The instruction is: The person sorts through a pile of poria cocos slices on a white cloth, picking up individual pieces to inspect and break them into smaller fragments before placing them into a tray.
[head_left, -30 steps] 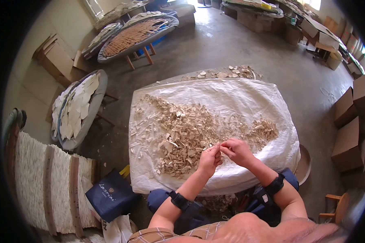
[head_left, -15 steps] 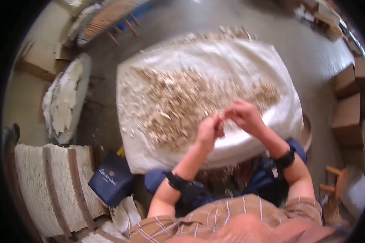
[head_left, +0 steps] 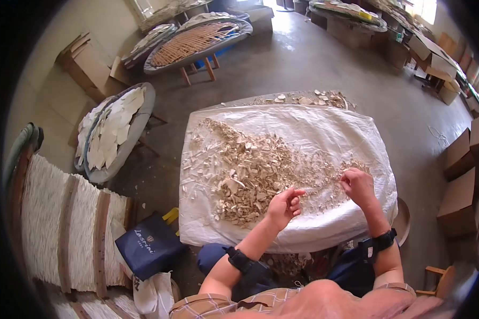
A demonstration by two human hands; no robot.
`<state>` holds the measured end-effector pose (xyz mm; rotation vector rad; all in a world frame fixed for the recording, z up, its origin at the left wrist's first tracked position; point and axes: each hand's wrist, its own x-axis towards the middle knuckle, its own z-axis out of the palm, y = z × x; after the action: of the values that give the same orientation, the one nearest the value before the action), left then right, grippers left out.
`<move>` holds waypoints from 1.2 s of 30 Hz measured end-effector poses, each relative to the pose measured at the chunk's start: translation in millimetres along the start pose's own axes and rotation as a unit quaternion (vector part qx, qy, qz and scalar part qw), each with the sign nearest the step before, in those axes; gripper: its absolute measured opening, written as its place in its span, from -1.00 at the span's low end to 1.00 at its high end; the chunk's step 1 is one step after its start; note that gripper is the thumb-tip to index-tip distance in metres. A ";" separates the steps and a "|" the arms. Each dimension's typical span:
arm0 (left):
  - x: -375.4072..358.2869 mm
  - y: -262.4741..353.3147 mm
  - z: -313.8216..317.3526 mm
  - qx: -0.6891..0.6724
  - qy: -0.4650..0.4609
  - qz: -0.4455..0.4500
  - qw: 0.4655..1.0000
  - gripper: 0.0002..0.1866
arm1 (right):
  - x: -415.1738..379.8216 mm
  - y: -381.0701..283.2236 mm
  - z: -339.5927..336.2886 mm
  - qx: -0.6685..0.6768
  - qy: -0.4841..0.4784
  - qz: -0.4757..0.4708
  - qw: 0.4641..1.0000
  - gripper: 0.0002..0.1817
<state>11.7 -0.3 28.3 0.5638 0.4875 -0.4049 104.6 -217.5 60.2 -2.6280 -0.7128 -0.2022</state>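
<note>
Beige chips and slivers (head_left: pixel 250 173) lie heaped on a white sheet (head_left: pixel 324 130) covering the worktop. The left hand (head_left: pixel 285 204) rests at the heap's near edge, fingers loosely curled; the right hand (head_left: pixel 358 183) touches thinner scatter, fingers bent. Whether either pinches a piece I cannot tell. Pieces near the sagging front edge could slide off if nudged. The worktop's legs are hidden.
</note>
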 end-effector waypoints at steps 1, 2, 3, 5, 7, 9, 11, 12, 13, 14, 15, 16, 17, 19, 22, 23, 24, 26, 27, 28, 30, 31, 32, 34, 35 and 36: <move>-0.2 2.3 0.4 0.002 -0.001 0.003 1.000 -0.66 | 0.2 3.9 1.1 -0.019 -0.005 0.000 1.000 -0.93; -0.8 4.8 0.9 0.000 -0.003 0.008 1.000 -0.67 | 0.0 6.9 1.5 -0.018 -0.003 -0.002 1.000 -0.93; -1.1 8.0 1.1 -0.002 -0.005 0.015 1.000 -0.67 | 1.0 9.7 2.2 -0.044 -0.008 0.009 0.999 -0.92; -4.2 12.0 -1.4 -0.010 -0.014 0.026 1.000 -0.67 | 4.1 12.7 2.4 -0.069 -0.007 0.013 0.997 -0.90; -6.3 21.1 2.8 -0.021 -0.028 0.035 0.999 -0.66 | 4.7 17.0 -1.6 -0.079 -0.047 0.059 0.994 -0.87; -13.2 27.3 5.1 -0.021 0.003 0.076 0.997 -0.68 | 7.3 23.4 -3.4 -0.082 -0.047 0.070 0.993 -0.87; -12.8 37.3 3.8 -0.012 -0.001 0.112 0.994 -0.69 | 10.5 29.5 -6.1 -0.086 -0.060 0.097 0.990 -0.86; -14.8 40.3 6.0 -0.031 0.025 0.123 0.992 -0.70 | 10.9 38.5 -2.6 -0.088 -0.076 0.124 0.985 -0.86; -16.3 43.7 7.9 -0.042 0.019 0.137 0.989 -0.70 | 9.3 39.4 -4.4 -0.061 -0.042 0.117 0.990 -0.85; -17.4 46.2 9.0 -0.052 0.013 0.156 0.986 -0.70 | 7.8 39.7 -6.9 -0.057 -0.031 0.123 0.990 -0.85; -19.1 47.5 8.8 -0.045 0.014 0.156 0.987 -0.70 | 6.4 42.8 -9.8 -0.059 -0.048 0.130 0.989 -0.85; -19.4 49.3 8.5 -0.036 0.013 0.164 0.986 -0.70 | 5.9 42.0 -14.1 -0.047 -0.053 0.138 0.988 -0.85; -18.7 49.2 7.2 -0.038 0.015 0.150 0.988 -0.70 | 3.9 48.1 -12.9 -0.050 -0.061 0.150 0.986 -0.85; -18.9 51.9 4.6 -0.063 -0.011 0.159 0.985 -0.70 | 6.5 57.3 -8.0 -0.066 -0.047 0.142 0.986 -0.83; -19.1 55.8 3.5 -0.062 -0.005 0.161 0.985 -0.70 | 12.5 69.2 -4.5 -0.081 0.009 0.140 0.987 -0.79; -17.4 57.1 2.1 -0.066 -0.001 0.163 0.984 -0.70 | 13.5 71.0 -5.0 -0.080 0.001 0.145 0.986 -0.79; -15.3 59.0 -2.7 -0.073 -0.024 0.163 0.984 -0.71 | 14.8 72.3 -5.6 -0.083 0.011 0.143 0.986 -0.77; -15.9 61.7 -4.1 -0.080 -0.025 0.161 0.983 -0.72 | 16.9 68.0 -5.0 -0.081 0.030 0.123 0.989 -0.76; -16.7 63.6 -4.5 -0.086 -0.032 0.166 0.982 -0.72 | 17.1 62.9 -3.6 -0.079 0.025 0.125 0.989 -0.76; -16.8 65.6 -6.6 -0.096 -0.044 0.167 0.980 -0.72 | 18.8 55.4 -2.1 -0.061 0.001 0.122 0.991 -0.77; -16.3 69.9 -10.8 -0.101 -0.048 0.172 0.979 -0.70 | 21.1 43.4 7.8 -0.032 -0.040 0.102 0.993 -0.80; -16.2 71.9 -12.3 -0.105 -0.057 0.178 0.977 -0.69 | 22.0 37.5 14.2 -0.030 -0.046 0.100 0.993 -0.80; -16.8 73.8 -13.3 -0.120 -0.065 0.176 0.975 -0.69 | 23.0 31.1 21.5 -0.053 -0.087 0.077 0.992 -0.80; -18.7 76.1 -14.5 -0.122 -0.059 0.182 0.974 -0.70 | 22.9 15.2 44.4 -0.081 -0.166 0.036 0.982 -0.80; -18.6 76.2 -14.9 -0.119 -0.065 0.184 0.973 -0.70 | 19.9 3.7 54.9 -0.051 -0.207 -0.003 0.977 -0.75; -17.6 76.6 -17.8 -0.119 -0.067 0.181 0.974 -0.70 | 15.4 -8.8 65.7 -0.020 -0.247 -0.030 0.968 -0.71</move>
<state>29.0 73.4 55.6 0.3789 0.2897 -0.0325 115.4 -176.0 7.4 -2.7185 -0.9517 0.4440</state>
